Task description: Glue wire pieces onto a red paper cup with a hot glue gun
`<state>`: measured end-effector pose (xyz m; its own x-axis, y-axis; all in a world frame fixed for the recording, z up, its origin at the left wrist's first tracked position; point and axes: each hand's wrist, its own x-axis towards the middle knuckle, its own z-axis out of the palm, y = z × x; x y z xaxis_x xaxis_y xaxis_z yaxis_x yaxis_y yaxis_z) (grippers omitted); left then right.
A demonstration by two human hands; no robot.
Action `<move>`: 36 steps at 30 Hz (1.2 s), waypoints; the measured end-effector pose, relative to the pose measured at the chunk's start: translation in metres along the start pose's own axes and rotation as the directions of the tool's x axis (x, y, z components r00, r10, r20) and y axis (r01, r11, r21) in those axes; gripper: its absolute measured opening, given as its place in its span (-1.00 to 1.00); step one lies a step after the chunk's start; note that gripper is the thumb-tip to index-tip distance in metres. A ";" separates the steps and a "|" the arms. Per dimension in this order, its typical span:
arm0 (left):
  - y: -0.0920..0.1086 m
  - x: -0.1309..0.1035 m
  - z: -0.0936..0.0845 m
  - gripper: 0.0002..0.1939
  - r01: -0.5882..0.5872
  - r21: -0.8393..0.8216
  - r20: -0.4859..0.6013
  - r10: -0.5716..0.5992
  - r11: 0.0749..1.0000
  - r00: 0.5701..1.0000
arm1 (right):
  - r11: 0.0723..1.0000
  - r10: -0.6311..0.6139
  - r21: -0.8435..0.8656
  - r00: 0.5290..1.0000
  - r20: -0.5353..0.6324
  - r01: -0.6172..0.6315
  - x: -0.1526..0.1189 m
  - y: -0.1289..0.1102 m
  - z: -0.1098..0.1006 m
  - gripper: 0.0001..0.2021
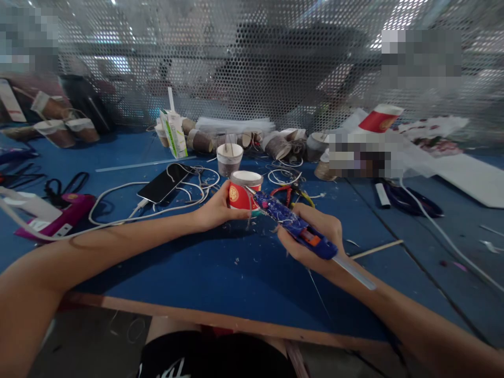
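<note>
My left hand (216, 209) is wrapped round the side of a small red paper cup (244, 195) with a gold emblem and a grey band below its white rim. In my right hand (315, 233) is a blue glue gun (289, 218), with a clear glue stick (356, 272) poking out of its back end. The gun's nozzle meets the cup near the grey band; whether it touches I cannot tell. Just behind stands a grey-brown paper cup (230, 159). Pliers with red and yellow handles (293, 196) lie beyond my right hand.
A phone (164, 183) with a white cable lies left of the cups. Further left is a magenta power strip (57, 218). Several brown cups, a drink carton (174, 134) and a dark bottle (86, 102) line the back before a perforated metal screen (220, 63). A thin stick (378, 249) lies right.
</note>
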<state>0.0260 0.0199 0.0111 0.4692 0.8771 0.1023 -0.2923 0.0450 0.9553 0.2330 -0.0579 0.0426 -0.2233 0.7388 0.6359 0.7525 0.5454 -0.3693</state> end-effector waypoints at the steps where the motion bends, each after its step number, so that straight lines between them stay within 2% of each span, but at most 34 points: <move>1: 0.000 0.000 0.000 -0.31 0.001 -0.003 0.000 -0.001 1.000 1.000 | 1.000 0.006 -0.001 1.000 0.000 -0.006 0.000 0.001 0.000 -0.78; 7: 0.002 0.000 0.001 -0.32 0.003 -0.011 -0.003 -0.003 1.000 1.000 | 0.999 -0.035 0.032 0.999 0.011 0.035 0.003 0.005 0.002 -0.76; 13: 0.002 0.000 0.001 -0.30 0.012 -0.028 0.006 -0.012 1.000 1.000 | 0.999 0.017 0.029 1.000 0.008 -0.018 0.002 0.005 0.003 -0.76; 16: 0.002 0.000 0.001 -0.29 0.014 -0.039 0.012 -0.014 0.999 1.000 | 0.999 -0.022 0.050 0.999 0.024 0.021 0.002 0.008 0.003 -0.77; 22: 0.003 -0.001 0.002 -0.31 0.016 -0.024 -0.030 -0.017 1.000 0.999 | 0.998 -0.037 0.042 0.999 -0.021 0.038 0.003 0.003 0.000 -0.77; 36: 0.002 0.000 -0.001 -0.34 0.004 -0.072 -0.014 -0.005 0.997 1.000 | 0.998 -0.052 0.036 0.997 -0.052 0.054 0.003 0.003 -0.003 -0.73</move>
<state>0.0248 0.0204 0.0126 0.4592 0.8834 0.0933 -0.3493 0.0830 0.9333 0.2362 -0.0556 0.0457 -0.2295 0.6878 0.6887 0.7165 0.5982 -0.3588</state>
